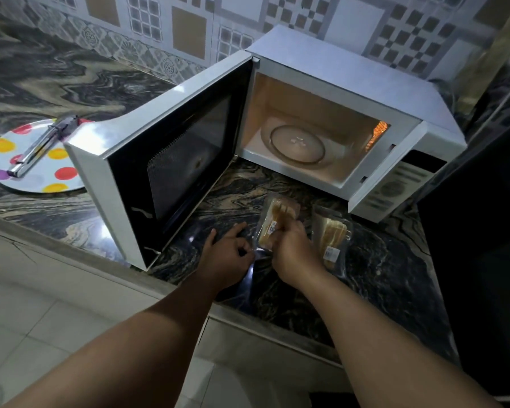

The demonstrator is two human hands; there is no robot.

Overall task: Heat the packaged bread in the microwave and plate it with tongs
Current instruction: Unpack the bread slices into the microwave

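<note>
On counter before the open microwave [336, 119]: you hold one bread packet [273, 222].
Right hand [292, 245] grips it, long axis toward the cavity; left hand [230, 251] pinches its corner; second packet [331, 234] lies rightward.

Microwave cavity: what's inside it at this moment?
Only the glass turntable sits inside the lit microwave, with no bread on it. The cavity's near right corner is hidden by the front frame.

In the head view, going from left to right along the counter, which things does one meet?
Spotted plate with tongs lying on it → open microwave door → left hand → right hand gripping a bread packet → second bread packet.
</note>
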